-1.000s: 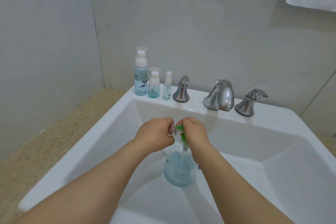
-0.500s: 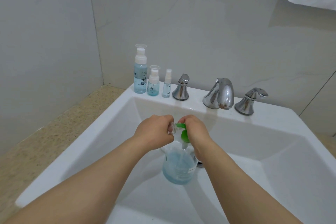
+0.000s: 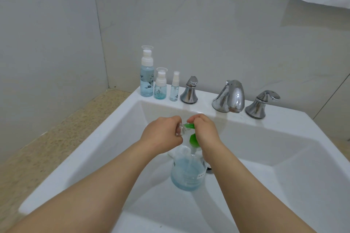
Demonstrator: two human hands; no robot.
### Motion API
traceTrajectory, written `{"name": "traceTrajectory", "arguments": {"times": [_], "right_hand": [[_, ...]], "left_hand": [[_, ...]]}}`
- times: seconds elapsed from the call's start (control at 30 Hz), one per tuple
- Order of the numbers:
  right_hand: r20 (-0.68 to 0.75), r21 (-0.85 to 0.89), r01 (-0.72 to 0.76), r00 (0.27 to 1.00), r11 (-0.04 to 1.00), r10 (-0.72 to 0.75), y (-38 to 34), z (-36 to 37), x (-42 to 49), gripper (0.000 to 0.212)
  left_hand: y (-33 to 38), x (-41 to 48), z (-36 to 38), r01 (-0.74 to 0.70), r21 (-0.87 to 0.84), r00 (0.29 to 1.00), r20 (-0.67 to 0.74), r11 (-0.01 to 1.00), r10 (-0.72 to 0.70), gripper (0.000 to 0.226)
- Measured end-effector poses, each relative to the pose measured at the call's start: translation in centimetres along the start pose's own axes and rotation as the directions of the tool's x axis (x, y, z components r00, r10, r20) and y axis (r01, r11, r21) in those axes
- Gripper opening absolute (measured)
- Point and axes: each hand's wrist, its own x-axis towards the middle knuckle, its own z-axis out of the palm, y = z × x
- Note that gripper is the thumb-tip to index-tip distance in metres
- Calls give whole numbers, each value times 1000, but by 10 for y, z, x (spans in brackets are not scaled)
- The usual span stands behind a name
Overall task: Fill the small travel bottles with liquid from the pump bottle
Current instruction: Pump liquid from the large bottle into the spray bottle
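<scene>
1. Standing in the white sink [image 3: 106, 149], the pump bottle [image 3: 187, 174] rested upright on the basin floor, close to the drain, its clear body roughly a third full of blue liquid.
2. The right hand [image 3: 205, 134] was curled over the green pump head [image 3: 192, 134], fingertips on top of the nozzle; it was closed on the pump rather than around the bottle's body.
3. The left hand [image 3: 162, 134] was closed around a small clear container [image 3: 180, 130], held tilted with its mouth just beside the green spout; how much liquid it held could not be told.
4. Three travel bottles stood in a row on the sink's back ledge, left of the tap handle [image 3: 189, 91]: a tall bottle [image 3: 147, 77], a middle bottle [image 3: 160, 86] and a thin spray bottle [image 3: 174, 87], each showing blue liquid and capped.
5. The pump bottle looked like light, stiff plastic; being part empty, it would likely tip or skate on the smooth basin under an off-centre press, so pressing straight down on the pump head seemed wise.
6. The small container seemed very light, smooth and probably slippery if wet; a firm wrap round its body, mouth left clear, appeared the best hold.
</scene>
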Motion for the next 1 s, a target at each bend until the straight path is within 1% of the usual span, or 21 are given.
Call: {"name": "traceTrajectory", "arguments": {"times": [0.13, 0.27, 0.43, 0.5, 0.6, 0.7, 0.77, 0.83, 0.9, 1.0], "right_hand": [[-19, -68, -64, 998, 996, 63, 3, 8, -4, 33], [-52, -80, -63, 997, 995, 59, 2, 7, -10, 32], [-90, -27, -37, 995, 999, 34, -4, 5, -5, 35], [-95, -48, -30, 995, 998, 26, -4, 5, -5, 35], [-96, -104, -52, 995, 993, 42, -1, 5, -7, 33], [-108, -155, -84, 992, 984, 67, -2, 5, -13, 31], [-114, -170, -94, 991, 981, 75, -2, 3, -15, 30], [-105, -143, -83, 992, 986, 68, -3, 2, -15, 30], [-109, -118, -73, 992, 990, 60, -7, 2, -14, 27], [-127, -74, -53, 991, 996, 44, -10, 0, -9, 23]], "left_hand": [[-1, -1, 2, -6, 38, 1000, 18, 999, 5, 14], [-1, -1, 2, -11, 48, 1000, 20, 999, 10, 13], [2, 1, 0, 0, 13, 1000, -3, 1000, 0, 27], [2, 1, 0, -5, 15, 1000, -14, 1000, 5, 24], [0, 0, 2, -13, 32, 1000, -5, 999, 13, 13], [-1, 0, 3, -9, 48, 1000, 14, 999, 8, 18], [-1, 0, 4, -7, 38, 1000, 13, 999, 6, 15], [-2, 0, 4, -4, 6, 1000, 17, 1000, 4, 12], [-3, 0, 4, -5, -59, 1000, 28, 998, 6, 16], [-3, 1, 0, 32, -282, 994, 110, 959, -1, 27]]}}
